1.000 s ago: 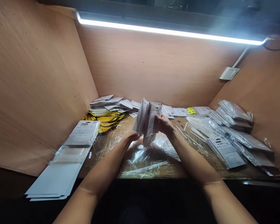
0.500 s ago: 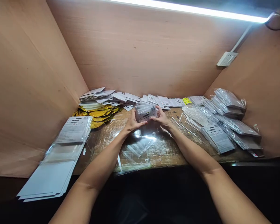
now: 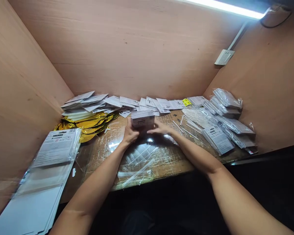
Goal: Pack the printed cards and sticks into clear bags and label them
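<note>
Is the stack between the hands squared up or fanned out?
Squared up: the stack of printed cards forms a tidy block with aligned edges, held between the left hand and right hand.

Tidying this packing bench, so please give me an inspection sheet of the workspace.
Surface: brown tabletop under crumpled clear plastic film.
Job's things: stack of printed cards in clear sleeves, held between both hands.
Clutter: loose white cards, crinkled gold foil, clear-bagged packs, thin white sticks.
Grippers: left hand and right hand on opposite sides of the stack.
Cables: thin black cable, upper right.
Surroundings: tan plywood walls, white wall socket, bright strip light.
</note>
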Demonstrator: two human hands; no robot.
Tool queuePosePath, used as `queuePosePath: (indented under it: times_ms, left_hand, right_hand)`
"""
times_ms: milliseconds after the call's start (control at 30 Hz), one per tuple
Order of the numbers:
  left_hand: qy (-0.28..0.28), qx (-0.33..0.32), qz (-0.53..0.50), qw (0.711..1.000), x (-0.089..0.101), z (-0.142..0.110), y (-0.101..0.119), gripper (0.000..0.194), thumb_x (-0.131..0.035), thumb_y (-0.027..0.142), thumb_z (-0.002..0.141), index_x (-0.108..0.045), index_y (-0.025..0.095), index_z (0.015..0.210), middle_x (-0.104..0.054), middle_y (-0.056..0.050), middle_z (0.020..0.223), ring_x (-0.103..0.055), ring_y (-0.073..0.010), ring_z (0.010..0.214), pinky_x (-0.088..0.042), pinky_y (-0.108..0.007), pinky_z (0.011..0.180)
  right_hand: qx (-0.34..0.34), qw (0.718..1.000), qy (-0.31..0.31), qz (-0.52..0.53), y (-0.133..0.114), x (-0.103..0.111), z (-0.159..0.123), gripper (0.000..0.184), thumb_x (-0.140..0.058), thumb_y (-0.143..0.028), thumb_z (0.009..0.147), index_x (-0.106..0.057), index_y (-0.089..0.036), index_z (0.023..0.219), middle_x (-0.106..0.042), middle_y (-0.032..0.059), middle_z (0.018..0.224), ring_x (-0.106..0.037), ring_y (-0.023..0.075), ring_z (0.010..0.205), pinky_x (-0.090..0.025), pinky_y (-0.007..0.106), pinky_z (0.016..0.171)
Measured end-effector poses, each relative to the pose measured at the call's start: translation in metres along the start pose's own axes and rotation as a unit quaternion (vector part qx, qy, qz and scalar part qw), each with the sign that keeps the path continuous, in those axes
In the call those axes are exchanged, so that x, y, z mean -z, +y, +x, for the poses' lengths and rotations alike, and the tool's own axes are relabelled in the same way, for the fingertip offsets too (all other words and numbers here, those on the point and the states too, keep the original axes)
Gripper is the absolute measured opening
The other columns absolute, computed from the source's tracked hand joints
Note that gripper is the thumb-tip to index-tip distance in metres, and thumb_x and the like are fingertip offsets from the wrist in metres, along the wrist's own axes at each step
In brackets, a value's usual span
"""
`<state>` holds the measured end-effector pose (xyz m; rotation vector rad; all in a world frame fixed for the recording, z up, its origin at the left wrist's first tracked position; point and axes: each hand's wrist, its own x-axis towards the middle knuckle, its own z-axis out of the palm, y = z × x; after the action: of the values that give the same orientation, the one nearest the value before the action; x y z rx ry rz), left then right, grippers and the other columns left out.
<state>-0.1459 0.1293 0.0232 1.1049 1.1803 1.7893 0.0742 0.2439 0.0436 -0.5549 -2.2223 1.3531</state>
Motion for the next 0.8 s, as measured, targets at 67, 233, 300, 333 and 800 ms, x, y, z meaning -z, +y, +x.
queuePosePath:
  times_ms: [67,233,300,333,800]
  left_hand:
    - [0.038,0.039,-0.072,0.996,-0.001,0.005,-0.001,0.082,-0.109,0.036,0.052,-0.068,0.019,0.122,-0.080,-0.009,0.112,-0.078,-0.0296,0.109,-0.065,-0.043,0.097]
    - [0.047,0.129,-0.237,0.962,0.017,0.019,0.008,0.073,-0.109,0.039,0.055,-0.076,0.018,0.116,-0.084,-0.012,0.116,-0.080,-0.0311,0.108,-0.065,-0.051,0.104]
    - [0.017,0.148,-0.256,0.955,0.026,0.019,0.013,0.066,-0.108,0.037,0.058,-0.078,0.018,0.114,-0.084,-0.012,0.117,-0.079,-0.0323,0.113,-0.063,-0.053,0.108]
    - [0.001,0.151,-0.254,0.955,0.030,0.019,0.015,0.063,-0.108,0.036,0.059,-0.079,0.018,0.111,-0.085,-0.013,0.116,-0.079,-0.0335,0.115,-0.062,-0.054,0.109]
    - [-0.033,0.065,-0.177,0.981,0.028,0.012,0.021,0.067,-0.107,0.027,0.050,-0.079,0.018,0.110,-0.084,-0.012,0.110,-0.077,-0.0359,0.116,-0.062,-0.051,0.106]
  right_hand:
    - [-0.034,0.993,0.005,-0.114,0.002,0.030,0.003,0.088,-0.089,-0.060,0.075,-0.056,-0.025,0.148,-0.061,0.0142,0.146,-0.056,0.0340,0.138,-0.047,0.052,0.117]
    - [-0.165,0.850,0.179,-0.467,0.001,0.094,0.017,0.034,-0.068,-0.037,0.095,-0.074,-0.018,0.123,-0.062,0.0217,0.138,-0.050,0.0402,0.132,-0.038,0.057,0.111]
    - [-0.122,0.818,0.194,-0.527,-0.012,0.106,0.026,0.027,-0.051,-0.027,0.103,-0.075,-0.017,0.113,-0.068,0.0208,0.124,-0.055,0.0345,0.118,-0.038,0.051,0.106]
    - [-0.088,0.806,0.224,-0.540,-0.024,0.110,0.031,0.031,-0.045,-0.024,0.105,-0.074,-0.016,0.113,-0.070,0.0199,0.118,-0.056,0.0317,0.111,-0.038,0.048,0.102]
    - [-0.031,0.923,0.072,-0.376,-0.101,0.099,0.094,0.044,-0.072,-0.059,0.099,-0.072,-0.017,0.087,-0.071,0.0049,0.078,-0.062,0.0170,0.075,-0.051,0.031,0.077]
